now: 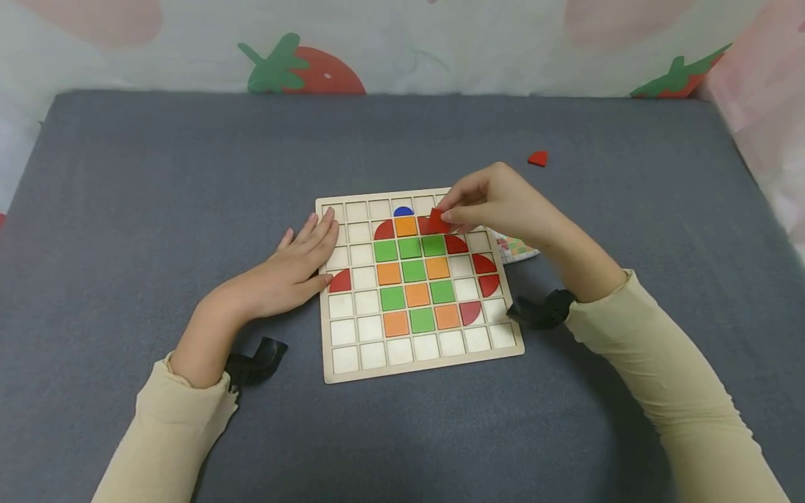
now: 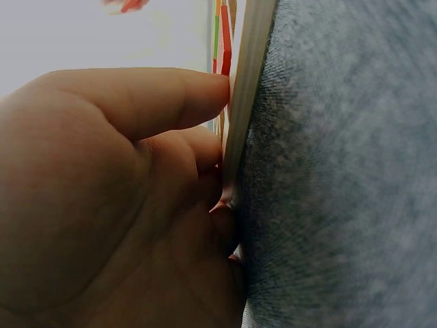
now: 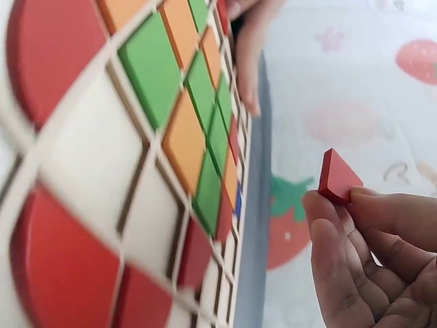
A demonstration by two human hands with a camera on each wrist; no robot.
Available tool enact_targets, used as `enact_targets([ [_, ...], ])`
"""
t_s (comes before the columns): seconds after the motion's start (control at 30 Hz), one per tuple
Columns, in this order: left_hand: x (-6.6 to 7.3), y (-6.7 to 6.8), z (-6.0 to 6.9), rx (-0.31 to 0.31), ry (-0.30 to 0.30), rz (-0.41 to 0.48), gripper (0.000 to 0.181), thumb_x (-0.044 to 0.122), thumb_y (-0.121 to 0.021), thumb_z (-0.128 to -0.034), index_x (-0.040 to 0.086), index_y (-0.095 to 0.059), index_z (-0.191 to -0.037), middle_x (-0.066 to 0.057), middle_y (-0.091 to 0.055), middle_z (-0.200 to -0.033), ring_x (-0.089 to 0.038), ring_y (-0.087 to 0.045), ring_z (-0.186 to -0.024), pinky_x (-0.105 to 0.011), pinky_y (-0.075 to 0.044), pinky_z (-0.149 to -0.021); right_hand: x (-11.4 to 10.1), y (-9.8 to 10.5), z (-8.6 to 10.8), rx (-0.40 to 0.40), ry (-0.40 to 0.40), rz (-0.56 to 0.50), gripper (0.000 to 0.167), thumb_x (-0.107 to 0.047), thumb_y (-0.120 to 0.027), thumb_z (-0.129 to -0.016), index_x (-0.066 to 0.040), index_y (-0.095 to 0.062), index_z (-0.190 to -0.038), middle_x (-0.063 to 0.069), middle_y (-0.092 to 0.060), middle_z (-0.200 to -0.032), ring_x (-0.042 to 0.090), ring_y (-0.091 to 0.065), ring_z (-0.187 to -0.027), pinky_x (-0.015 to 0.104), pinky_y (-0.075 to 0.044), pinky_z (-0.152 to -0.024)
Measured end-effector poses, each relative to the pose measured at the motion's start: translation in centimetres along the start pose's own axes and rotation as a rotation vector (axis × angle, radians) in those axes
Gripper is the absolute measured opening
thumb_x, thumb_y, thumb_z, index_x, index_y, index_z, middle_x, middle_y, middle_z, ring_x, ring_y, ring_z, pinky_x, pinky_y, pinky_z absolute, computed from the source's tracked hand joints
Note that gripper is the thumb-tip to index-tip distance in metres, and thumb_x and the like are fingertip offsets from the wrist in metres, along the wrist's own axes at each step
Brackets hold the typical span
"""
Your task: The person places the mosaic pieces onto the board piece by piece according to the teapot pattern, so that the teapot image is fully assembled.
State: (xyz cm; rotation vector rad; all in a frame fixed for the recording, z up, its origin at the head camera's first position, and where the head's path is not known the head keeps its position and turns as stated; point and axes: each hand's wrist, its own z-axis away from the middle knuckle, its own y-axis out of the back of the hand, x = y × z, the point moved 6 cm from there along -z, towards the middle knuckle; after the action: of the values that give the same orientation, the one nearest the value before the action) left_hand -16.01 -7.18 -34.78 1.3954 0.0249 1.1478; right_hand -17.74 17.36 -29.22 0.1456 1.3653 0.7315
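Observation:
A wooden grid board (image 1: 424,364) lies on the grey cloth, with green squares (image 1: 413,271), orange squares (image 1: 416,295), red quarter-circle pieces (image 1: 488,285) and a blue rounded piece (image 1: 403,211) set in its cells. My left hand (image 1: 289,276) rests over the board's left edge with fingers extended, its thumb by a red quarter-circle. Above the board's upper right part, my right hand (image 1: 497,202) pinches a red piece (image 3: 340,179) between thumb and fingers. In the right wrist view that piece is held up, apart from the board. The right hand hides some top-row cells.
A loose red quarter-circle piece (image 1: 538,158) lies on the cloth beyond the right hand. A printed card (image 1: 518,249) sticks out from the board's right side. Black wrist cameras (image 1: 544,311) sit at both cuffs. A strawberry-print curtain (image 1: 490,49) hangs behind the table.

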Motion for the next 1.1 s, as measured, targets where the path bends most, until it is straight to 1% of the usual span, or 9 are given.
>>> enact_targets([
  [0.1,0.0,0.0,0.0,0.0,-0.002,-0.003,0.066,0.021,-0.04,-0.1009,-0.001,0.0,-0.15,-0.013,0.012,-0.156,-0.026,0.016,-0.141,-0.055,0.005,-0.11,-0.6,-1.3,-0.5,-0.043,0.017,0.016,0.013,-0.005,-0.066,-0.088,0.0,-0.072,-0.098,0.01,-0.07,-0.091,0.026,-0.065,-0.077,0.034,-0.053,-0.073],
  [0.2,0.0,0.0,-0.1,0.001,-0.001,-0.003,0.066,0.021,-0.04,-0.1008,-0.001,-0.001,-0.149,-0.013,0.012,-0.156,-0.026,0.016,-0.141,-0.055,0.005,-0.11,-1.1,-2.4,-1.0,-0.078,0.033,0.045,0.011,-0.007,-0.067,-0.087,-0.002,-0.073,-0.096,0.008,-0.071,-0.09,0.023,-0.067,-0.078,0.031,-0.053,-0.072],
  [0.43,0.0,0.0,-0.2,0.001,0.0,-0.007,0.066,0.021,-0.04,-0.1007,-0.001,-0.001,-0.15,-0.012,0.011,-0.157,-0.026,0.016,-0.141,-0.055,0.005,-0.11,-2.0,-4.9,-2.0,-0.147,0.058,0.06,0.008,-0.001,-0.067,-0.086,0.003,-0.071,-0.09,0.01,-0.069,-0.08,0.023,-0.066,-0.07,0.029,-0.054,-0.066],
  [0.53,-0.1,0.0,-0.2,0.0,-0.003,-0.005,0.066,0.021,-0.04,-0.1007,-0.001,-0.001,-0.15,-0.012,0.012,-0.156,-0.026,0.016,-0.141,-0.055,0.005,-0.11,-2.3,-6.0,-2.4,-0.185,0.049,0.078,0.007,0.001,-0.066,-0.085,0.003,-0.071,-0.089,0.009,-0.069,-0.075,0.023,-0.066,-0.068,0.028,-0.054,-0.064],
  [0.7,0.0,0.1,-0.1,0.0,-0.003,0.002,0.066,0.021,-0.041,-0.1006,-0.001,-0.002,-0.15,-0.013,0.011,-0.156,-0.027,0.015,-0.141,-0.055,0.005,-0.11,-2.6,-7.8,-3.2,-0.24,0.002,0.084,0.006,0.004,-0.065,-0.083,0.003,-0.071,-0.087,0.01,-0.069,-0.075,0.02,-0.067,-0.068,0.028,-0.055,-0.063],
  [0.77,0.0,0.1,0.0,0.0,-0.002,0.005,0.066,0.02,-0.041,-0.1005,-0.001,-0.002,-0.15,-0.013,0.011,-0.156,-0.027,0.015,-0.141,-0.055,0.005,-0.11,-2.6,-8.5,-3.5,-0.253,-0.01,0.082,0.006,0.004,-0.066,-0.083,0.003,-0.07,-0.085,0.01,-0.069,-0.075,0.019,-0.067,-0.067,0.028,-0.055,-0.062],
  [0.87,0.1,0.1,0.0,0.0,-0.004,0.008,0.066,0.02,-0.041,-0.1004,-0.001,-0.002,-0.15,-0.013,0.011,-0.156,-0.027,0.015,-0.142,-0.056,0.005,-0.11,-2.6,-9.1,-3.8,-0.262,-0.017,0.106,0.004,0.003,-0.067,-0.083,0.002,-0.071,-0.084,0.009,-0.069,-0.073,0.018,-0.067,-0.064,0.028,-0.055,-0.06],
  [1.1,0.0,0.1,-0.1,0.002,-0.008,0.006,0.066,0.02,-0.041,-0.1003,-0.001,-0.002,-0.15,-0.012,0.012,-0.156,-0.027,0.015,-0.142,-0.056,0.005,-0.11,-2.9,-9.7,-3.9,-0.256,-0.039,0.197,0.005,-0.002,-0.068,-0.084,-0.002,-0.072,-0.082,0.005,-0.069,-0.068,0.017,-0.065,-0.058,0.026,-0.053,-0.057],
])
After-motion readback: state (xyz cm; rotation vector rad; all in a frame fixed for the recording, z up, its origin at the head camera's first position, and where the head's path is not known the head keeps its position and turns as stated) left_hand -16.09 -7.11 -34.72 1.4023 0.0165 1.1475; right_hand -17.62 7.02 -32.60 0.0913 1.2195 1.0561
